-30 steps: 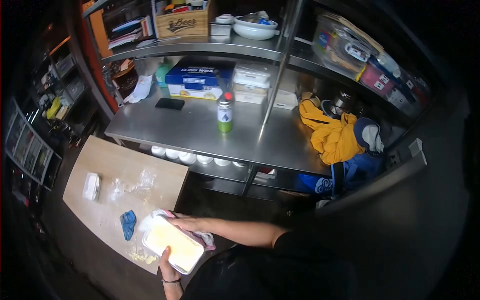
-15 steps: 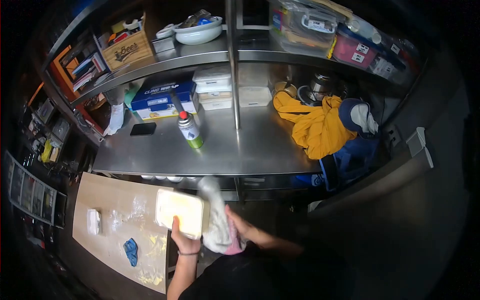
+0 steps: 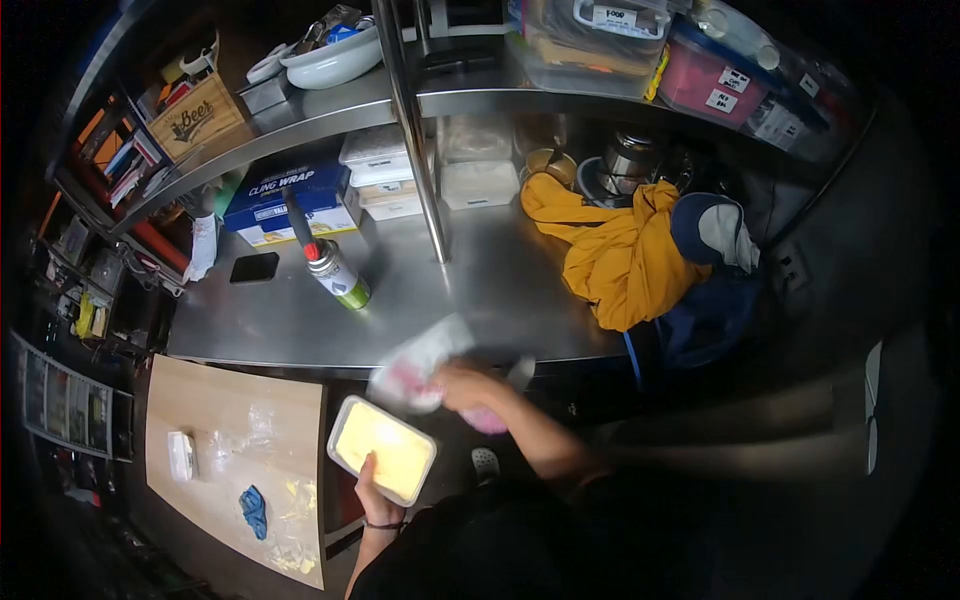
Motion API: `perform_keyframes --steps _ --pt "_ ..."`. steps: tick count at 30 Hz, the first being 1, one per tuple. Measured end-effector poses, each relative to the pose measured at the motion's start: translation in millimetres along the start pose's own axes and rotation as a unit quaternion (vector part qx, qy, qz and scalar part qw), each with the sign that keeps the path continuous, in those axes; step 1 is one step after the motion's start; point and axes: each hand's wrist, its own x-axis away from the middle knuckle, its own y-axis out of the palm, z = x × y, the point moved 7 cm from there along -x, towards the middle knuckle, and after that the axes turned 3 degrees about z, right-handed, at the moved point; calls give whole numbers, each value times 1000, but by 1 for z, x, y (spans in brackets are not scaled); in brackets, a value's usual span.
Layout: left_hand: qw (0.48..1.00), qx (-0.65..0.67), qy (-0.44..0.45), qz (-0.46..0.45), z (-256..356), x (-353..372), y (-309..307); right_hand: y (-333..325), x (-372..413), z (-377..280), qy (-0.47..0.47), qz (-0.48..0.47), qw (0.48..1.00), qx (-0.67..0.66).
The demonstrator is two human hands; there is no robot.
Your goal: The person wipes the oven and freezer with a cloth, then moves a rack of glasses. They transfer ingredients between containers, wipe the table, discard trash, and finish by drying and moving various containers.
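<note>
My left hand (image 3: 374,498) is closed on the near side of a shallow rectangular plastic container (image 3: 337,428), with the thumb over its top. A smooth pale yellow filling (image 3: 388,445) takes up the container's inside. To the right and a little beyond it, my right hand (image 3: 463,387) grips a white and pink cloth (image 3: 408,374), smeared by motion at the metal bench's front edge. Its ends hang out on both sides of the fist.
A wooden board table (image 3: 225,400) on the left bears a white block-like item (image 3: 182,456), a crumpled blue cloth (image 3: 254,512) and yellow smears. The steel bench (image 3: 470,290) holds a gas torch (image 3: 338,274), a phone (image 3: 254,267), a cling wrap box (image 3: 290,200) and a yellow garment (image 3: 625,260).
My right hand has swung the cloth up and forward, away from the container's side toward the bench edge. The container has shifted slightly right and down in view; the camera has turned a little.
</note>
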Motion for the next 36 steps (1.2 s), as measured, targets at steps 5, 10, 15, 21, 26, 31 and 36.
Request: perform_keyframes --steps 5,10,15,21,26,31,36 --pt "997 -25 50 52 26 12 -43 -25 -25 96 -67 171 905 -383" --pt "995 0 82 64 42 19 -58 -124 -46 174 150 429 890 -37" --pt "998 -21 49 46 40 4 -11 -39 -40 85 -10 65 989 -130" --pt "989 -30 -96 -111 7 -20 152 -7 16 100 7 54 936 -347" --pt "969 29 -79 -231 -61 -95 307 9 40 104 83 161 884 -430" --pt "974 156 -21 -162 -116 -257 410 40 37 93 -113 312 856 -396" --pt "978 189 34 -79 -100 -331 446 77 55 104 107 151 964 -191"
